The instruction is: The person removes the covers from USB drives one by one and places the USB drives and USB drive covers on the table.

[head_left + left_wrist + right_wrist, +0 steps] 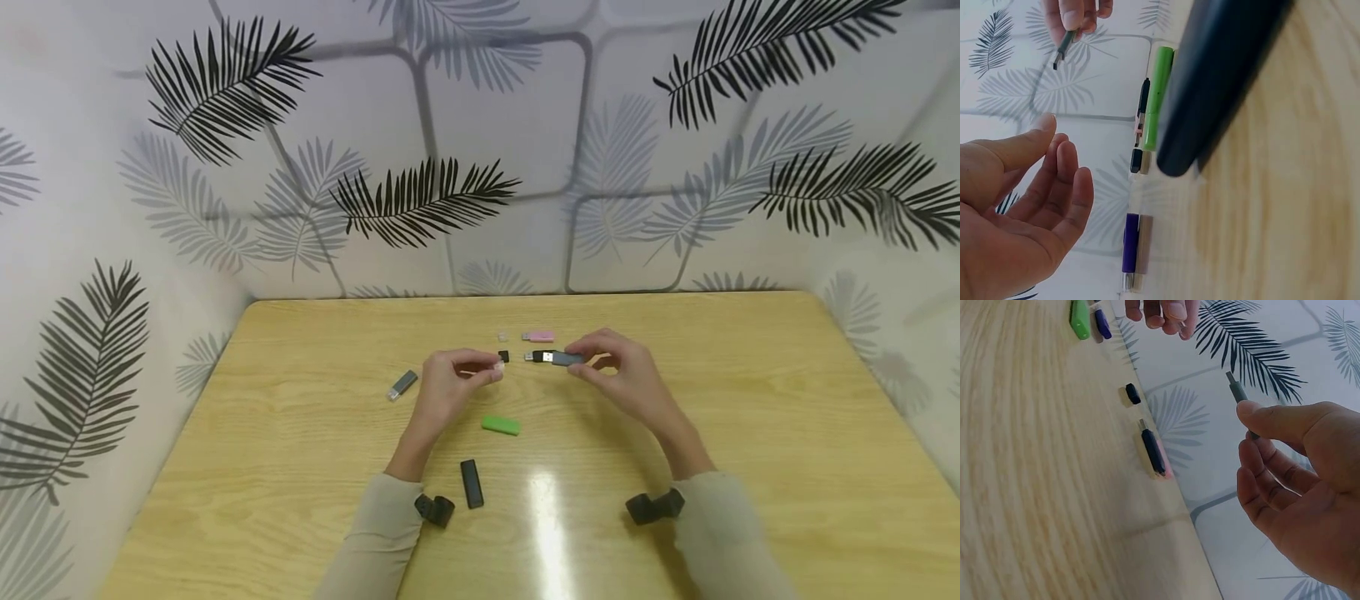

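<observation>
My right hand (622,375) pinches a grey USB stick (566,358) between thumb and fingers, its metal plug bare and turned left. Facing it, my left hand (448,385) holds a small clear cap (1181,327) at its fingertips. Both hands are raised above the table. Beyond the grey stick lies a black USB stick (1154,453) with its plug uncovered. Its small black cap (1133,394) lies apart, to the left. Farther back are a pink USB stick (540,337) and another clear cap (502,337).
A capped USB stick (402,385), purple in the wrist views, lies left of my left hand. Nearer me on the wooden table (285,467) are a green USB stick (500,425) and a longer black one (472,483). A leaf-patterned wall (495,250) stands behind.
</observation>
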Demonstrator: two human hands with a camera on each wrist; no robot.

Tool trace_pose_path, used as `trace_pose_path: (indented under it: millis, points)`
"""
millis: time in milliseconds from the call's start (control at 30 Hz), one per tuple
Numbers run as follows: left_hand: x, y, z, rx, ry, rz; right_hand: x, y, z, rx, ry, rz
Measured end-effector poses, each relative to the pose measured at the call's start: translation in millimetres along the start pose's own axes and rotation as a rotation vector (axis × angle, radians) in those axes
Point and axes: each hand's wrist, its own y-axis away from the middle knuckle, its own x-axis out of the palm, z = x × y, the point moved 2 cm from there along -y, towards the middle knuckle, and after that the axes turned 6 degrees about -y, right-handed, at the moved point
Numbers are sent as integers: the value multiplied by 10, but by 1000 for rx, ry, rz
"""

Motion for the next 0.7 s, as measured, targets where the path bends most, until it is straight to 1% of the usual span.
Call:
trace_pose_path:
  millis: [233, 333, 533, 700]
  points:
    - [52, -33, 35, -9, -49, 22, 114, -26, -87, 86, -10, 12]
    - [64, -35, 44, -33, -53, 34, 155, -34, -134, 125, -2, 26]
    - [66, -19, 58, -70, -47, 47, 208, -36, -226, 169, 13, 47]
    - [85, -31, 80, -100, -58, 76, 237, -36, -284, 201, 29, 70]
